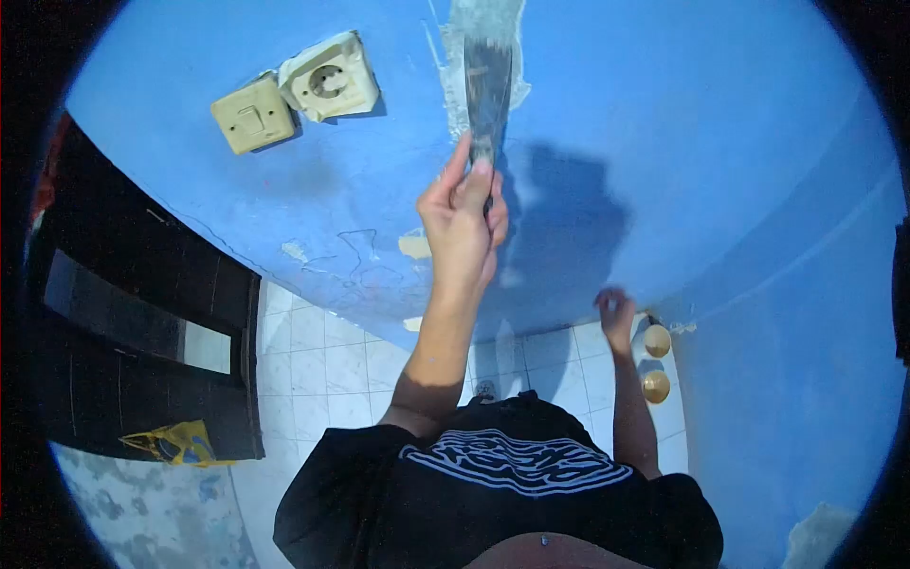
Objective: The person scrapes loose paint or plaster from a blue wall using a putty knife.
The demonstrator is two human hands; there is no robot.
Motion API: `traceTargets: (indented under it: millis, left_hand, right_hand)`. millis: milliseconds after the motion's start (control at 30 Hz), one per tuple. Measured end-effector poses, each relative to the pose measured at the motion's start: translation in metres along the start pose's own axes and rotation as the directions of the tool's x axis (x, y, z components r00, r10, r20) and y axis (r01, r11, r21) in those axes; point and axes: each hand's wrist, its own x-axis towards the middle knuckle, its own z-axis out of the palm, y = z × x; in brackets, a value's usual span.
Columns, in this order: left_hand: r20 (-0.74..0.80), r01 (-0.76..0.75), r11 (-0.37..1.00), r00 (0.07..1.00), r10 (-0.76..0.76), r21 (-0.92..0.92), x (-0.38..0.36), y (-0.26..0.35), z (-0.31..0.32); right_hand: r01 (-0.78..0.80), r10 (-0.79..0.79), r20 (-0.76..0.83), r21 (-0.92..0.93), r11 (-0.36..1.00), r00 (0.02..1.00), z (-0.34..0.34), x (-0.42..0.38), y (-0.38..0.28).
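My left hand point(464, 213) is raised to the blue wall point(664, 104), wrapped round the handle of a putty knife point(488, 90). One finger stretches along the side of the knife, and the thumb lies over the front of the handle. Its wide metal blade points up and overlaps a grey-white filler patch point(485, 17) with ragged edges. Lower down on the right, my right hand point(616, 318) hangs near the foot of the wall, fingers curled in and nothing showing in them.
A yellowed light switch point(253, 116) and a socket point(329, 81) sit on the wall at upper left. Dark furniture point(133, 284) with a yellow bag point(180, 443) stands left. Two round tan objects point(656, 340) are on the white tiled floor point(327, 365) by the right corner.
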Motion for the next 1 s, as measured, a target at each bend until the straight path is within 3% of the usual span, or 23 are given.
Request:
traceTargets:
  millis: [33, 67, 100, 133, 267, 333, 433, 533, 600, 633, 667, 700, 733, 767, 833, 867, 933, 1000]
  left_hand:
    - [0.0, -0.013, 1.0, 1.0, 0.013, -0.003, -0.004, -0.002, -0.009]
    - [-0.003, 0.008, 1.0, 1.0, -0.008, 0.0, -0.006, -0.004, -0.019]
    - [-0.009, 0.032, 0.999, 0.999, -0.032, 0.002, -0.006, 0.0, -0.019]
    - [-0.034, 0.032, 0.999, 0.999, -0.032, 0.011, -0.004, 0.001, -0.018]
    - [0.008, -0.022, 1.0, 1.0, 0.022, -0.003, 0.004, 0.005, 0.003]
    - [0.006, -0.087, 0.995, 0.996, 0.086, 0.056, 0.006, 0.0, 0.005]
    - [-0.016, -0.053, 0.997, 0.998, 0.054, 0.064, -0.002, -0.007, -0.014]
    - [0.033, -0.099, 0.993, 0.995, 0.097, 0.066, 0.011, -0.002, 0.012]
    - [0.027, -0.135, 0.99, 0.991, 0.134, 0.038, 0.017, -0.004, 0.025]
    - [0.034, -0.139, 0.99, 0.99, 0.138, 0.034, 0.013, -0.004, 0.022]
    - [0.01, -0.116, 0.991, 0.993, 0.116, 0.07, 0.005, -0.006, 0.014]
    - [-0.016, -0.091, 0.99, 0.996, 0.093, 0.107, 0.001, -0.008, 0.008]
    - [-0.009, -0.097, 0.99, 0.995, 0.098, 0.107, 0.001, -0.01, 0.006]
    - [-0.02, -0.093, 0.989, 0.995, 0.096, 0.114, 0.002, -0.011, 0.003]
    - [-0.035, -0.078, 0.989, 0.996, 0.083, 0.127, 0.001, -0.009, 0.004]
    - [-0.028, -0.085, 0.989, 0.996, 0.089, 0.121, 0.0, -0.005, 0.011]
    - [-0.021, -0.094, 0.989, 0.995, 0.097, 0.116, 0.0, -0.003, 0.013]
    - [-0.03, -0.079, 0.993, 0.996, 0.082, 0.091, -0.002, -0.008, 0.002]
  right_hand:
    - [-0.093, 0.093, -0.006, -0.178, 0.98, 0.996, 0.0, -0.042, 0.039]
    - [-0.453, 0.493, 0.104, -0.265, 0.851, 0.864, -0.002, -0.104, 0.123]
    - [-0.169, 0.352, 0.157, -0.655, 0.736, 0.923, -0.005, -0.159, 0.129]
    - [0.192, 0.416, 0.501, -0.783, 0.592, 0.759, -0.021, -0.22, 0.129]
    - [0.049, 0.456, 0.523, -0.693, 0.719, 0.72, -0.052, -0.286, 0.159]
    - [-0.049, 0.457, 0.528, -0.615, 0.787, 0.716, -0.054, -0.281, 0.165]
    - [-0.222, 0.476, 0.53, -0.472, 0.853, 0.702, -0.054, -0.293, 0.161]
    - [-0.403, 0.512, 0.536, -0.315, 0.859, 0.671, -0.063, -0.323, 0.139]
    - [-0.511, 0.53, 0.545, -0.203, 0.835, 0.65, -0.065, -0.313, 0.073]
    - [-0.784, 0.541, 0.613, 0.227, 0.578, 0.577, -0.052, -0.276, 0.053]
    - [-0.841, 0.679, 0.652, 0.533, -0.093, 0.338, -0.029, -0.251, 0.083]
    - [-0.858, 0.609, 0.694, 0.512, -0.043, 0.384, -0.031, -0.216, 0.058]
    - [-0.914, 0.699, 0.589, 0.277, 0.297, 0.405, -0.021, -0.2, 0.061]
    - [-0.837, 0.748, 0.472, -0.04, 0.546, 0.466, -0.008, -0.187, 0.062]
    - [-0.642, 0.592, 0.37, 0.015, 0.766, 0.716, -0.002, -0.143, 0.006]
    - [-0.657, 0.513, 0.435, 0.306, 0.689, 0.74, 0.003, -0.121, -0.016]
    - [-0.563, 0.424, 0.475, 0.199, 0.802, 0.771, 0.003, -0.077, -0.044]
    - [-0.359, 0.115, 0.476, 0.46, 0.812, 0.872, -0.012, -0.022, -0.142]
